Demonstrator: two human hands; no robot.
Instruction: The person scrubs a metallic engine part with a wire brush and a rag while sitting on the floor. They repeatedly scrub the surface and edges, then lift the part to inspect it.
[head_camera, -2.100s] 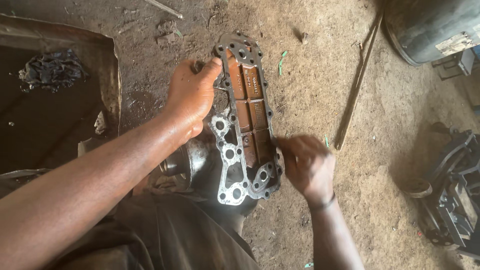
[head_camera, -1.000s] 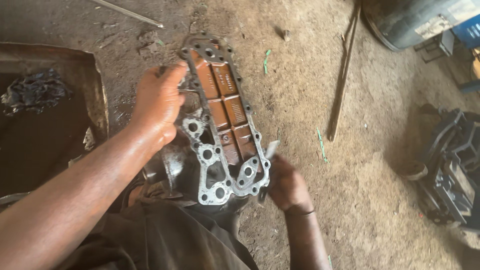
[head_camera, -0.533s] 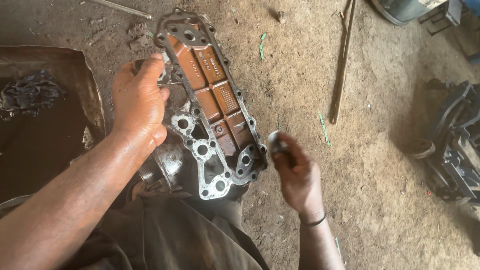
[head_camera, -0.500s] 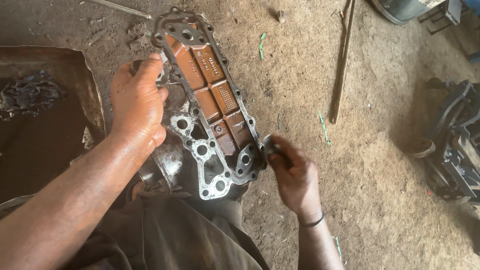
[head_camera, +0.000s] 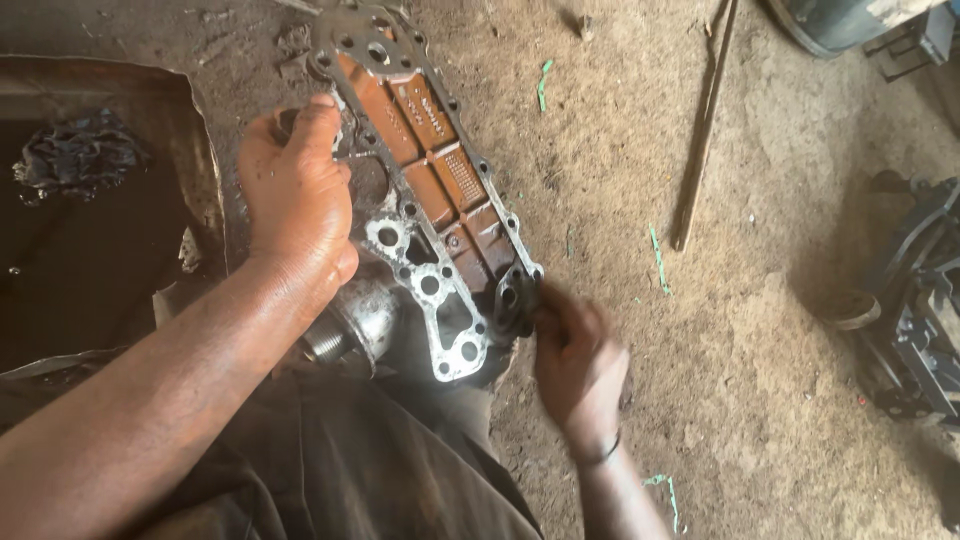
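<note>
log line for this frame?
left hand grips metal cover plate upper edge | right hand pinches plate's lower corner | dirt floor

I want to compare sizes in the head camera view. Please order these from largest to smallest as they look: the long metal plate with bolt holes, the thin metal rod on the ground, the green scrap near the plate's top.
1. Long metal plate with bolt holes, though nearness to the camera enlarges it.
2. Thin metal rod: similar length, far narrower.
3. Green scrap, clearly smallest.

Head-worn view, steeply downward, close over dirt floor (head_camera: 760, 400)
</note>
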